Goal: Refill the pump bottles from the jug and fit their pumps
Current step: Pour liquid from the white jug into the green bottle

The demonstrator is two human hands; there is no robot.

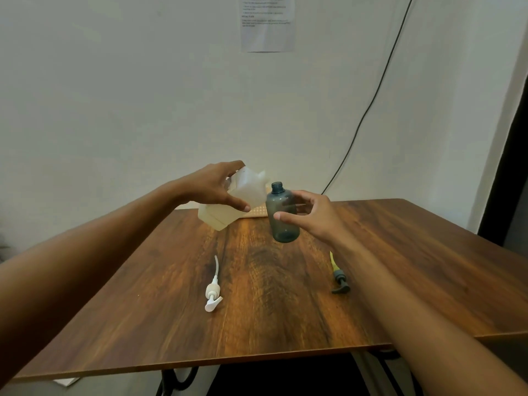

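Note:
My left hand (213,187) grips a translucent white jug (228,205) with pale yellowish liquid, tilted so its spout points right toward a bottle. The smoky blue-grey bottle (281,215) stands upright on the wooden table (257,295) with its neck uncapped. My right hand (307,214) curls around the bottle's right side, thumb in front, fingers behind. A white pump (213,292) with its tube lies on the table at front left. A dark grey pump (340,280) with a yellowish tube lies at front right, partly behind my right forearm.
A pale perforated object (255,212) lies behind the jug at the table's far edge. A black cable (368,110) runs down the white wall, and a printed sheet (267,22) hangs above. The table's front edge (200,364) is close to me.

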